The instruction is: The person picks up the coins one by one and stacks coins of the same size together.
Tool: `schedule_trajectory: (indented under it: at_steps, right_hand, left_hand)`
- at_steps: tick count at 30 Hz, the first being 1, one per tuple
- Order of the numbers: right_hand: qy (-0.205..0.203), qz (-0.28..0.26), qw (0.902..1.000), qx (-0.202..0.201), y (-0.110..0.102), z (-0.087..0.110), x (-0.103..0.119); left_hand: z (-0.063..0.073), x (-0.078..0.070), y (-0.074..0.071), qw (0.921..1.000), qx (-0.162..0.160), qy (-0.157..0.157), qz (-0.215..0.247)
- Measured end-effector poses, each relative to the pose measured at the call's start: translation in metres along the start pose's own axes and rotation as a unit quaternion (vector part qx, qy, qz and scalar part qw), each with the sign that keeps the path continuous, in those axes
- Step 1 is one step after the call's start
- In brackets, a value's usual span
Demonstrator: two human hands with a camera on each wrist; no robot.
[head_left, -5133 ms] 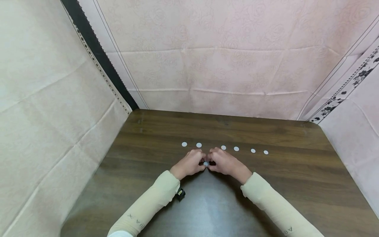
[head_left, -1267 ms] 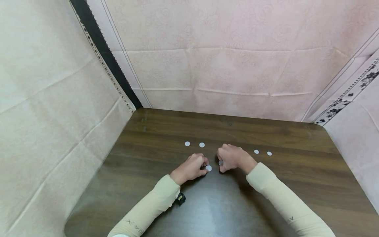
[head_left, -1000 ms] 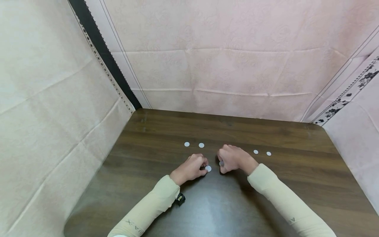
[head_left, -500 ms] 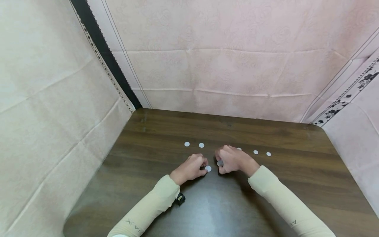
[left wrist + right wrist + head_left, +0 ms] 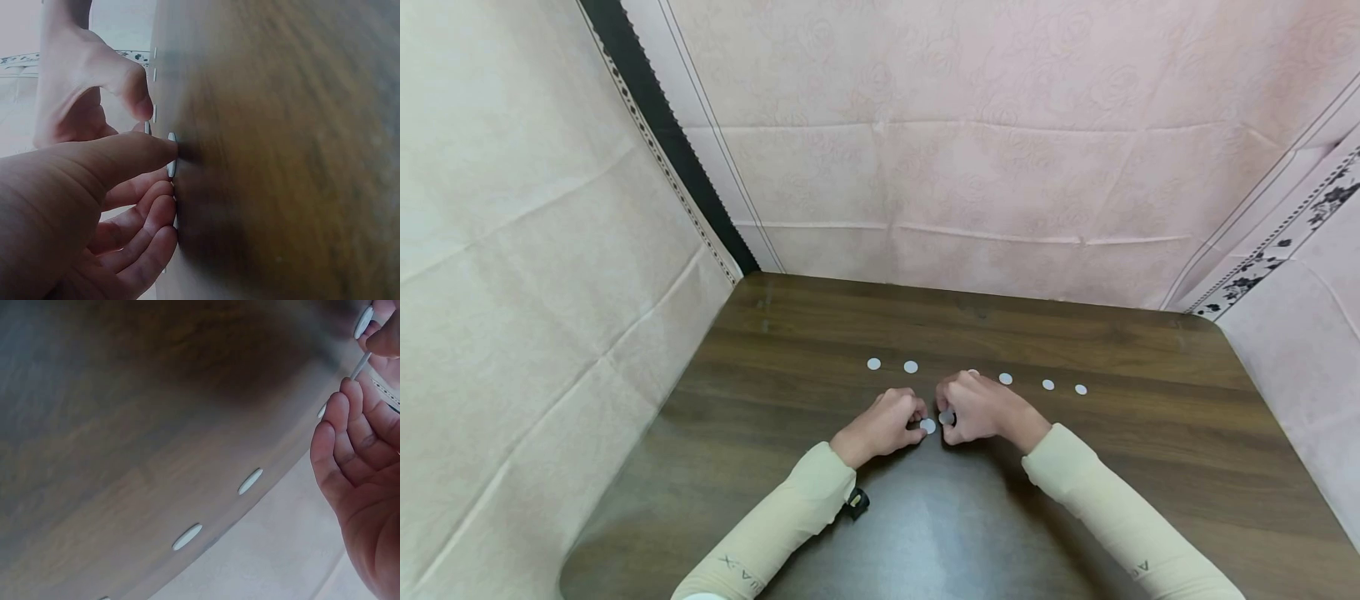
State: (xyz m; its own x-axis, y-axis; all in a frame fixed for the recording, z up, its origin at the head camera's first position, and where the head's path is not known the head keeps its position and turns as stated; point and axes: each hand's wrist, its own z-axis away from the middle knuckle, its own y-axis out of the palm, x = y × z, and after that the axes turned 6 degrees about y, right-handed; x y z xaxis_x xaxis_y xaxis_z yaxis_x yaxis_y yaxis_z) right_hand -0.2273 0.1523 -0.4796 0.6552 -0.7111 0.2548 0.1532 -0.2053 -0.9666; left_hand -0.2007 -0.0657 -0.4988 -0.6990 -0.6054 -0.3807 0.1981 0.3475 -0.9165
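Note:
My left hand [image 5: 882,427] rests low over the wooden table, thumb and index finger pinching a small flat white disc [image 5: 928,427] by its edge. In the left wrist view, the thumb [image 5: 147,153] overlaps this disc, which lies against the tabletop. Just to the right, my right hand [image 5: 987,408] pinches a second white disc [image 5: 947,417], tilted and raised a little. From the right wrist, this second disc [image 5: 360,365] appears edge-on between thumb and fingertips, close to the first disc [image 5: 364,322]. A narrow gap separates the two hands.
Several more white discs lie spaced in a row behind the hands, among them a left one [image 5: 874,364] and a right one [image 5: 1081,390]. One disc [image 5: 973,372] is partly hidden by the right hand. Pale patterned cloth [image 5: 1000,167] hangs around the table [image 5: 775,350].
Earlier both hands met over one visible disc. The right hand then stood further right with a disc in its fingers; now it has come back leftward, closer to the left hand, which stays nearly still.

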Motion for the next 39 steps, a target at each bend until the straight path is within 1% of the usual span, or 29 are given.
schedule_trajectory:
  at_steps: [5,11,15,24,31,39]
  right_hand:
    - [-0.01,-0.013,0.9998,-0.01,0.002,-0.002,0.005]
    - [-0.019,-0.027,0.9993,-0.017,0.005,-0.005,0.011]
    - [-0.014,-0.032,0.9991,-0.023,0.006,-0.006,0.014]
    - [0.0,-0.03,0.9992,-0.026,0.01,-0.008,0.016]
    - [0.0,-0.061,0.9978,-0.025,0.01,-0.006,0.017]
    - [0.014,-0.081,0.9965,-0.016,0.011,-0.005,0.016]
  left_hand:
    - [-0.001,0.0,0.0,1.0,0.004,-0.005,0.006]
    - [-0.001,0.0,0.0,0.9999,0.01,-0.01,0.001]
    - [-0.001,0.001,0.0,0.9999,0.007,-0.007,-0.001]
    - [-0.002,0.0,0.0,0.9997,0.014,-0.017,0.007]
    - [-0.001,-0.001,-0.001,0.9997,0.007,-0.019,0.011]
    - [0.001,-0.001,-0.001,0.9995,0.013,-0.026,0.013]
